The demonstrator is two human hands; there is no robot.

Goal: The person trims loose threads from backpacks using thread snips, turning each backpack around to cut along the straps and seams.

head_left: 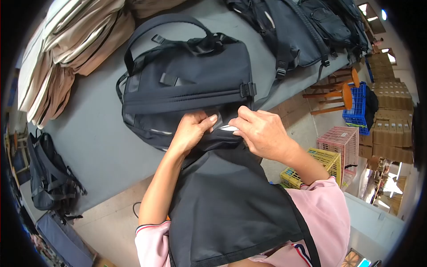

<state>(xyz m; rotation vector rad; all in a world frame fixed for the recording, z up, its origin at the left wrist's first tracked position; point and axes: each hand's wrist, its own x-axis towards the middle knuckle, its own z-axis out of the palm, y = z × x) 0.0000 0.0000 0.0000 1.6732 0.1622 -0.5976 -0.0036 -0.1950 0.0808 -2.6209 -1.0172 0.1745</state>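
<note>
A black bag lies on the grey table in front of me, with its looped handle at the far side and a zipper running across it. At its near edge, the thumb and fingers of my left hand are pinched on the bag's dark fabric. Just to the right, my right hand is closed around a small silvery-white, blade-like tool, most of it hidden in the fingers. The tool's narrow end points left, toward my left fingertips. A black apron covers my front below the hands.
Beige fabric pieces are stacked at the back left of the grey table. More black bags lie at the back right; a black backpack is at the left. Stools, plastic crates and cartons stand rightward.
</note>
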